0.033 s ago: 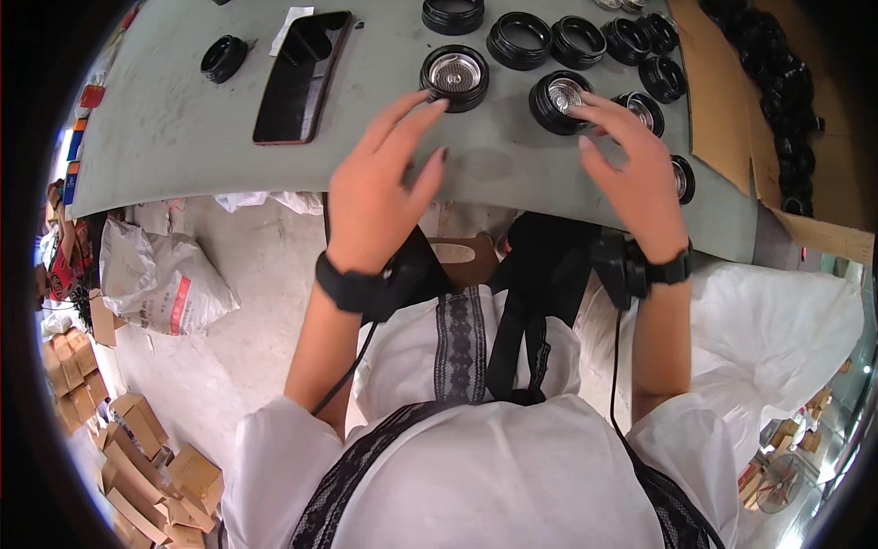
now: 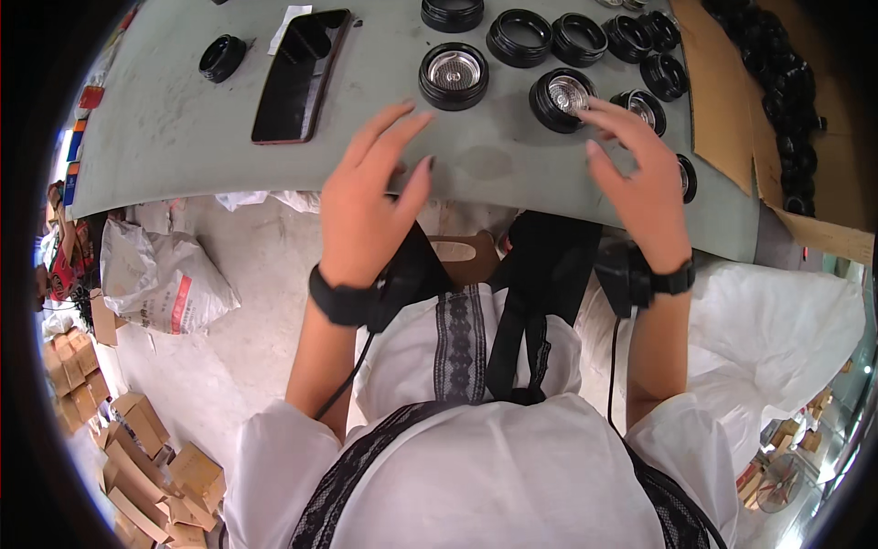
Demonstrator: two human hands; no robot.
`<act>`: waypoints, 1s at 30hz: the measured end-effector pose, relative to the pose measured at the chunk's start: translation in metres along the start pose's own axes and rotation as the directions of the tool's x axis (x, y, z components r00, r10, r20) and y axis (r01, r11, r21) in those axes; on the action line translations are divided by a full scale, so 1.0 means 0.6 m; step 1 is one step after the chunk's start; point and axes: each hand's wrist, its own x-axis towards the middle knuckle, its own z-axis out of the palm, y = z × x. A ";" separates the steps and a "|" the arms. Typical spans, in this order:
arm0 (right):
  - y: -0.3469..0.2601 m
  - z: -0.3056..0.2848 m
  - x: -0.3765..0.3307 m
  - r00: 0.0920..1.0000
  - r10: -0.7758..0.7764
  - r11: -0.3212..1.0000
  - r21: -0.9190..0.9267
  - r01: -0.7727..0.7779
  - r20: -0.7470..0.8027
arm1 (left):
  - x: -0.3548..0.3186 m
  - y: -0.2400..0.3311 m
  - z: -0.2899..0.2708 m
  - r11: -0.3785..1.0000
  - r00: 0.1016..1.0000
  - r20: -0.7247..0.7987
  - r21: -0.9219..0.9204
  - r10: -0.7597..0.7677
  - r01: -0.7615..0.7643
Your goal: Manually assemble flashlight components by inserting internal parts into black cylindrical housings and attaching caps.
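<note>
My left hand [image 2: 373, 192] is over the near part of the table, fingers apart and nothing in it. Just beyond its fingertips sits a black ring with a silver mesh insert [image 2: 454, 76]. To the right, my right hand [image 2: 643, 178] has its fingers spread. Its fingertips overlap the edge of a tilted black ring with a mesh insert [image 2: 560, 99]; whether they touch it I cannot tell. Partly behind that hand are another black ring with a silver insert [image 2: 643, 107] and a black ring near the table edge [image 2: 686, 178].
A phone [image 2: 300, 78] lies at the left, with a lone black ring [image 2: 222, 59] beyond it. Several rings without inserts, one of them a black ring [image 2: 519, 38], stand at the back. An open cardboard box [image 2: 722, 119] holding stacked black pieces borders the right side.
My left hand has drawn back slightly, left and toward me, away from the ring with the mesh insert. My right hand has shifted only a little.
</note>
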 end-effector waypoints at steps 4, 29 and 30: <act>-0.011 -0.032 -0.054 0.994 0.097 0.991 0.090 -0.101 0.043 | -0.060 -0.012 -0.037 0.996 0.994 0.096 -0.056 -0.061 0.066; -0.023 -0.034 -0.211 0.518 -0.087 0.694 0.424 -0.582 0.851 | -0.118 0.016 -0.041 0.822 0.555 0.832 -0.332 0.023 0.464; -0.030 -0.029 -0.210 0.420 -0.113 0.675 0.380 -0.632 0.900 | -0.114 0.024 -0.024 0.834 0.523 0.837 -0.398 0.160 0.383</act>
